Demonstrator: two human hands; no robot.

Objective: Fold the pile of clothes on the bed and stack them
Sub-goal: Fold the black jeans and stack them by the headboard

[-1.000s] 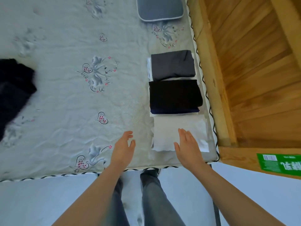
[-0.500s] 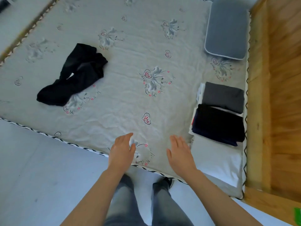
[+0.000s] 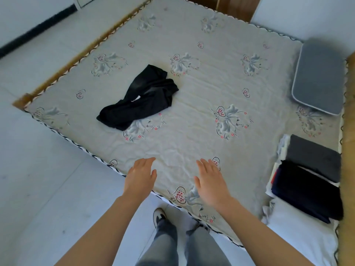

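Count: one unfolded black garment (image 3: 140, 98), crumpled, lying on the bed (image 3: 192, 120) well ahead of the left hand (image 3: 140, 176) and slightly to its left. Three folded items in a row far to the right of the right hand (image 3: 212, 182), along the bed's right edge: a grey one (image 3: 315, 156) farthest, a dark navy one (image 3: 307, 191) in the middle, overlapping a white one (image 3: 299, 237) nearest (pale layers show under the grey and navy; number cannot be told). One grey cushion (image 3: 318, 79) beyond the row.

Hands: both out in front, palms down, fingers straight and loosely spread, holding nothing. They sit side by side over the near edge of the bed, apart from each other; contact with the sheet cannot be told.

Edges and room: the trimmed mattress border runs just under both wrists. Bare sheet lies between the hands and the black garment. A wooden surface (image 3: 347, 189) borders the folded row on its right.
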